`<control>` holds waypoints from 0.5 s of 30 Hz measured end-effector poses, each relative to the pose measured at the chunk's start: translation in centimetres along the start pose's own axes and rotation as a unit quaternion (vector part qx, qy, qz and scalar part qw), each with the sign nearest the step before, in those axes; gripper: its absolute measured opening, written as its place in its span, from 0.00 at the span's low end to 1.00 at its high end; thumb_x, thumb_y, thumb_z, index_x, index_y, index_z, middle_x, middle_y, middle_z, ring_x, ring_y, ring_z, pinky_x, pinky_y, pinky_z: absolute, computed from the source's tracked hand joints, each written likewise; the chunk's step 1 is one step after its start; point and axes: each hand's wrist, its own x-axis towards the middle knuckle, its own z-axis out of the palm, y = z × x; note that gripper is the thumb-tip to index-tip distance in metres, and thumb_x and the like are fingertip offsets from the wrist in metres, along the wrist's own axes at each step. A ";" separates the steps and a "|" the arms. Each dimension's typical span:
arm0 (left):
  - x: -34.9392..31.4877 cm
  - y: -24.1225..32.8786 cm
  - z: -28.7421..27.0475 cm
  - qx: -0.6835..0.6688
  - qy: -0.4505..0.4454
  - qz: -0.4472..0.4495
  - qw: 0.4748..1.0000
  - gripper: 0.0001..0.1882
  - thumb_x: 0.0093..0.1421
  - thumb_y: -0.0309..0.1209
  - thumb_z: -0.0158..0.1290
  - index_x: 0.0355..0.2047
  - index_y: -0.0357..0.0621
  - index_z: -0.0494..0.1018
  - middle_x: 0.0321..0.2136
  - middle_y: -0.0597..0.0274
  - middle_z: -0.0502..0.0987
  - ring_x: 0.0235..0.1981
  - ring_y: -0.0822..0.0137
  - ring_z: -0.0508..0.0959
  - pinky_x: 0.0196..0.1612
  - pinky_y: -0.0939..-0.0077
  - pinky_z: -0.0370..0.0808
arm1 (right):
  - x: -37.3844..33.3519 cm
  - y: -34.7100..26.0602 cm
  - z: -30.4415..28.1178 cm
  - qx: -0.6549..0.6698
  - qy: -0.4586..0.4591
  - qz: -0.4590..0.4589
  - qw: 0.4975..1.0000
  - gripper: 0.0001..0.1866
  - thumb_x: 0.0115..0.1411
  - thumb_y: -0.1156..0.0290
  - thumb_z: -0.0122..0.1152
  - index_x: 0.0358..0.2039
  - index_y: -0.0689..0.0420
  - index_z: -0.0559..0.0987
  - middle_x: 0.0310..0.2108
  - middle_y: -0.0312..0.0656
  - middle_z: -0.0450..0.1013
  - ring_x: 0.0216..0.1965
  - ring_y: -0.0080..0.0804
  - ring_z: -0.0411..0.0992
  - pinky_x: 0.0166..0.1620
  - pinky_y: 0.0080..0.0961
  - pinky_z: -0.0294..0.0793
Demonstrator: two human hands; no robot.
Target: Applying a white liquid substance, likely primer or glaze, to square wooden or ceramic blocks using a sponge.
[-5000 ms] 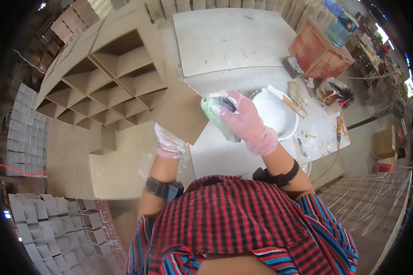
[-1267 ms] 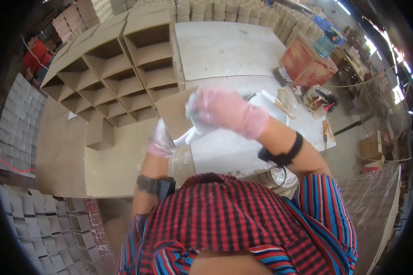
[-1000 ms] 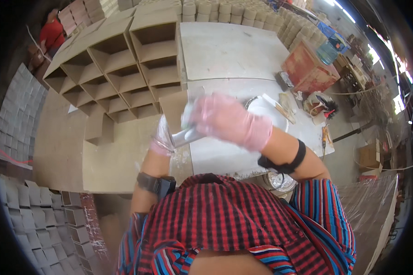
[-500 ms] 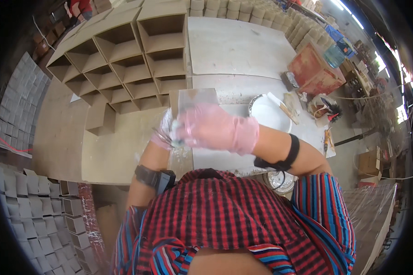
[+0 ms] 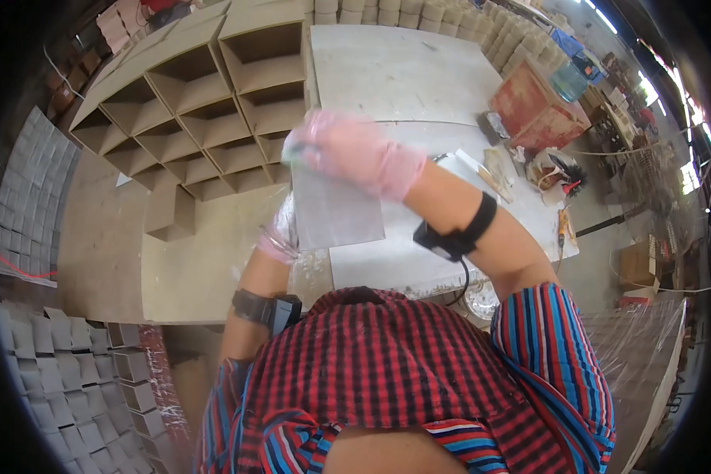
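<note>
My right hand (image 5: pixel 344 150), in a thin pink glove, is over the far edge of a box (image 5: pixel 340 215) with a flat greyish face. Its fingers are closed around a small pale green-white thing (image 5: pixel 294 150), too blurred to name. At the box's left side is my left hand (image 5: pixel 278 237), gloved too, holding the box by that edge; its fingertips are hidden. The white bucket (image 5: pixel 449 163) is mostly covered by my right forearm. A flat wooden-handled tool (image 5: pixel 491 186) lies beside it.
Open brown cardboard boxes (image 5: pixel 205 118) stand stacked at the far left, with a single box (image 5: pixel 170 212) in front. A reddish crate (image 5: pixel 536 107), a blue water bottle (image 5: pixel 569 81) and a screwdriver-like tool (image 5: pixel 562 225) are at the right. Rows of beige rolls (image 5: pixel 419 16) line the back.
My right hand has moved away from my left hand, up to the box's far edge. The box's greyish face is now in fuller view, and my right forearm covers more of the bucket.
</note>
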 end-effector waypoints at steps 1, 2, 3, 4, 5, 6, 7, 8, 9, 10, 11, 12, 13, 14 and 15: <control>-0.1 -0.1 0.1 -0.009 -0.041 0.008 0.999 0.18 0.59 0.30 0.45 0.50 0.41 0.62 0.45 0.64 0.69 0.43 0.70 0.69 0.46 0.75 0.69 | 0.2 0.6 -0.4 0.006 0.021 -0.016 1.000 0.12 0.52 0.65 0.51 0.36 0.52 0.76 0.33 0.42 0.70 0.37 0.40 0.69 0.41 0.34 0.68; -0.2 -0.1 0.3 0.004 -0.060 0.025 0.998 0.18 0.60 0.31 0.44 0.50 0.41 0.62 0.45 0.63 0.69 0.44 0.70 0.69 0.47 0.74 0.69 | 0.4 1.1 -0.7 -0.005 0.026 0.033 0.999 0.12 0.51 0.65 0.52 0.36 0.52 0.75 0.33 0.42 0.70 0.37 0.40 0.69 0.41 0.34 0.69; -0.2 -0.2 0.6 0.015 -0.079 0.043 0.996 0.18 0.60 0.31 0.43 0.50 0.41 0.62 0.45 0.63 0.69 0.44 0.69 0.69 0.47 0.73 0.69 | 0.3 1.2 -0.7 -0.037 0.045 0.116 0.992 0.12 0.51 0.65 0.52 0.37 0.52 0.75 0.33 0.42 0.70 0.37 0.40 0.69 0.41 0.34 0.69; -0.1 -0.2 0.8 0.012 -0.079 0.045 0.996 0.18 0.60 0.31 0.43 0.50 0.41 0.62 0.45 0.63 0.69 0.44 0.69 0.69 0.47 0.73 0.69 | 0.2 1.4 -0.9 -0.018 0.025 0.081 0.996 0.12 0.51 0.65 0.52 0.37 0.52 0.75 0.33 0.42 0.70 0.37 0.40 0.69 0.41 0.34 0.69; 0.0 0.0 0.9 0.102 -0.034 0.074 0.991 0.18 0.61 0.32 0.42 0.50 0.41 0.62 0.46 0.62 0.69 0.45 0.68 0.69 0.48 0.73 0.69 | -0.2 1.3 -0.7 -0.010 0.034 0.027 0.999 0.11 0.51 0.66 0.51 0.35 0.53 0.75 0.32 0.43 0.70 0.37 0.41 0.68 0.41 0.34 0.68; 0.0 0.1 1.0 0.176 -0.027 0.108 0.978 0.18 0.61 0.32 0.42 0.50 0.41 0.62 0.46 0.61 0.68 0.46 0.67 0.69 0.48 0.73 0.68 | -0.6 1.1 -0.6 -0.006 0.017 -0.018 1.000 0.10 0.52 0.67 0.50 0.34 0.55 0.75 0.32 0.44 0.70 0.38 0.41 0.68 0.41 0.34 0.67; 0.2 0.3 1.0 0.194 0.013 0.097 0.976 0.18 0.61 0.32 0.42 0.50 0.41 0.62 0.46 0.61 0.68 0.46 0.67 0.69 0.48 0.73 0.68 | -0.8 0.8 -0.4 0.002 0.046 -0.024 0.999 0.10 0.52 0.67 0.50 0.34 0.55 0.75 0.32 0.44 0.70 0.38 0.41 0.68 0.41 0.34 0.67; 0.3 0.6 0.9 0.101 0.027 0.072 0.992 0.18 0.61 0.33 0.42 0.50 0.41 0.62 0.47 0.60 0.68 0.46 0.67 0.69 0.49 0.72 0.68 | -1.1 0.5 -0.2 0.001 0.013 -0.035 0.999 0.10 0.52 0.67 0.50 0.34 0.55 0.75 0.33 0.44 0.70 0.38 0.41 0.68 0.42 0.34 0.67; 0.4 0.6 0.7 0.008 0.041 0.045 0.998 0.18 0.61 0.33 0.42 0.50 0.41 0.63 0.47 0.59 0.68 0.46 0.67 0.70 0.49 0.72 0.68 | -1.1 0.5 -0.1 0.009 -0.040 -0.080 0.996 0.10 0.52 0.67 0.50 0.34 0.56 0.75 0.33 0.44 0.70 0.38 0.42 0.68 0.42 0.34 0.67; 0.3 0.7 0.5 0.008 0.041 0.042 0.998 0.18 0.61 0.33 0.42 0.50 0.41 0.63 0.47 0.59 0.68 0.46 0.67 0.70 0.49 0.72 0.68 | -1.1 0.4 0.0 0.000 -0.019 -0.040 0.999 0.10 0.52 0.67 0.50 0.34 0.56 0.75 0.33 0.44 0.70 0.38 0.42 0.68 0.42 0.34 0.67; 0.1 0.7 0.3 -0.032 -0.037 0.031 0.998 0.18 0.61 0.34 0.41 0.50 0.41 0.62 0.47 0.60 0.68 0.46 0.67 0.69 0.49 0.72 0.68 | -0.9 0.7 -0.1 -0.003 0.011 -0.009 1.000 0.12 0.51 0.67 0.51 0.36 0.54 0.75 0.34 0.43 0.70 0.38 0.41 0.68 0.42 0.33 0.67; -0.1 0.7 0.2 -0.065 -0.157 0.025 0.985 0.19 0.61 0.34 0.41 0.51 0.41 0.61 0.47 0.60 0.68 0.47 0.66 0.69 0.49 0.71 0.68 | -0.7 1.0 -0.1 -0.004 0.047 0.045 0.998 0.13 0.50 0.66 0.52 0.38 0.52 0.75 0.36 0.42 0.70 0.38 0.40 0.68 0.42 0.32 0.68; -0.2 0.8 0.2 -0.070 -0.115 0.018 0.991 0.19 0.61 0.34 0.41 0.51 0.41 0.61 0.47 0.60 0.68 0.47 0.66 0.69 0.49 0.71 0.68 | -0.5 1.5 -0.3 -0.005 0.044 0.023 0.999 0.13 0.50 0.66 0.52 0.38 0.52 0.75 0.36 0.42 0.70 0.38 0.40 0.68 0.42 0.32 0.68; -0.4 0.8 0.3 0.036 -0.063 0.043 0.996 0.20 0.61 0.35 0.41 0.52 0.41 0.60 0.48 0.60 0.67 0.47 0.66 0.69 0.50 0.71 0.67 | -0.3 2.1 -0.4 -0.021 0.053 0.049 0.997 0.13 0.50 0.66 0.53 0.38 0.52 0.75 0.35 0.42 0.70 0.38 0.40 0.68 0.43 0.32 0.68; -0.6 0.8 0.5 0.134 0.028 0.047 0.989 0.21 0.61 0.36 0.40 0.53 0.42 0.59 0.49 0.61 0.67 0.47 0.67 0.69 0.50 0.71 0.67 | -0.3 2.4 -0.5 -0.052 0.060 0.112 0.990 0.13 0.49 0.67 0.53 0.38 0.51 0.75 0.35 0.42 0.70 0.38 0.40 0.68 0.43 0.32 0.68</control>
